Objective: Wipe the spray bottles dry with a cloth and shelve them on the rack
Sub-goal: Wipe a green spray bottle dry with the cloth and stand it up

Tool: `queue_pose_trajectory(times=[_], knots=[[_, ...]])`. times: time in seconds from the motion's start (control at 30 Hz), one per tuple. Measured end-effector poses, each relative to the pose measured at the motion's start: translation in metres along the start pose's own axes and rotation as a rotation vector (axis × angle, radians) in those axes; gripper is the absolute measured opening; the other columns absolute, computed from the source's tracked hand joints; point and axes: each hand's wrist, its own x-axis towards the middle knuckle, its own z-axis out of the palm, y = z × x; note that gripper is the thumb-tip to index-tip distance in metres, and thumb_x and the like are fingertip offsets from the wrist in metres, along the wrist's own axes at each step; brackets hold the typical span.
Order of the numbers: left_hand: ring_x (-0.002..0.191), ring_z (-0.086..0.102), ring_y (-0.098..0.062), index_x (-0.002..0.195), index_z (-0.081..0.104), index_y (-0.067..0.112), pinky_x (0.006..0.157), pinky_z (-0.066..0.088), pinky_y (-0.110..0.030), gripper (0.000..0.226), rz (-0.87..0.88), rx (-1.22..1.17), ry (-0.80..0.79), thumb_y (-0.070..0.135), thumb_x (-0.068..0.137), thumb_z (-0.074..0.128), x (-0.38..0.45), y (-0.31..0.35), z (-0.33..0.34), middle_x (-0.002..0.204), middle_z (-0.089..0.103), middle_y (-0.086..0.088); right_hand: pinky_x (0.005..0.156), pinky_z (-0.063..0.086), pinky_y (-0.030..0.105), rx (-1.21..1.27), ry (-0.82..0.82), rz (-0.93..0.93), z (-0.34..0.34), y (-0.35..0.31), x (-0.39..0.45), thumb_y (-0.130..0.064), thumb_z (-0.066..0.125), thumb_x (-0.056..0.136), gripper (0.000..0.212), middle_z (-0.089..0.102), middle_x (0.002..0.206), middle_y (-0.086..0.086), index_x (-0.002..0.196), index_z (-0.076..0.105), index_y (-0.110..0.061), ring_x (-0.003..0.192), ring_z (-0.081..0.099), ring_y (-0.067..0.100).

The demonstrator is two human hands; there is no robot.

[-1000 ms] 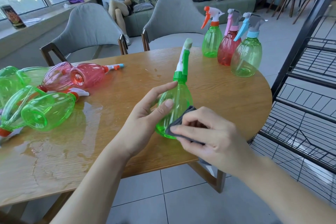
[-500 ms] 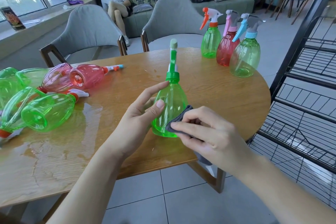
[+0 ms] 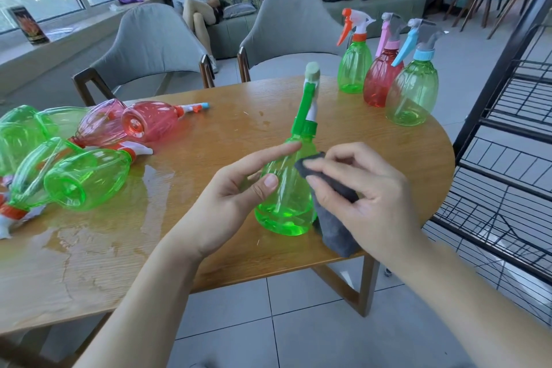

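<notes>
A green spray bottle (image 3: 286, 200) with a green trigger stands upright near the front edge of the wooden table (image 3: 209, 248). My left hand (image 3: 236, 197) holds its body, thumb on the front and index finger along the shoulder. My right hand (image 3: 361, 197) grips a dark grey cloth (image 3: 337, 230) and presses it against the bottle's right side; the cloth's tail hangs to the tabletop. Three upright bottles stand at the back right: green with orange trigger (image 3: 354, 69), red with pink trigger (image 3: 380, 81), green with blue trigger (image 3: 412, 92).
Several green and red bottles (image 3: 86, 185) lie on their sides at the table's left, beside a pool of water (image 3: 89, 233). A black wire rack (image 3: 507, 158) stands to the right. Two grey chairs (image 3: 155, 45) are behind the table; a person sits on a sofa beyond.
The bottle has turned in my left hand, its trigger now pointing away. My right hand with the cloth has slid up from the bottle's base to its upper right side.
</notes>
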Motion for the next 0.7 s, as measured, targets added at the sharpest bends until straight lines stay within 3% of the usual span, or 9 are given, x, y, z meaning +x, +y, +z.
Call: queue_pose_trajectory(times=[0.3, 0.5, 0.7], knots=[[0.147, 0.050, -0.029, 0.138, 0.069, 0.033, 0.122, 0.032, -0.064, 0.037, -0.027, -0.068, 0.000, 0.029, 0.104, 0.057, 0.003, 0.000, -0.001, 0.151, 0.061, -0.004, 0.084, 0.043, 0.011, -0.050, 0.017, -0.027, 0.002, -0.001, 0.004, -0.014, 0.074, 0.095, 0.017, 0.065, 0.100, 0.004, 0.111, 0.080, -0.010, 0.086, 0.059, 0.007], [0.139, 0.056, -0.040, 0.135, 0.071, 0.029, 0.118, 0.036, -0.070, 0.035, -0.066, -0.188, 0.111, 0.035, 0.101, 0.068, 0.005, -0.002, 0.004, 0.143, 0.065, -0.013, 0.076, 0.049, 0.017, -0.044, -0.099, -0.140, 0.002, -0.001, -0.010, -0.010, 0.078, 0.093, 0.014, 0.064, 0.095, 0.007, 0.106, 0.082, -0.008, 0.079, 0.061, 0.010], [0.132, 0.063, -0.036, 0.133, 0.072, 0.028, 0.111, 0.048, -0.058, 0.037, -0.074, -0.264, 0.108, 0.029, 0.097, 0.065, 0.007, 0.002, 0.008, 0.140, 0.068, -0.012, 0.084, 0.043, 0.011, -0.051, -0.002, -0.062, 0.006, -0.001, -0.002, -0.012, 0.076, 0.093, 0.016, 0.065, 0.096, 0.004, 0.107, 0.082, -0.010, 0.087, 0.057, 0.000]])
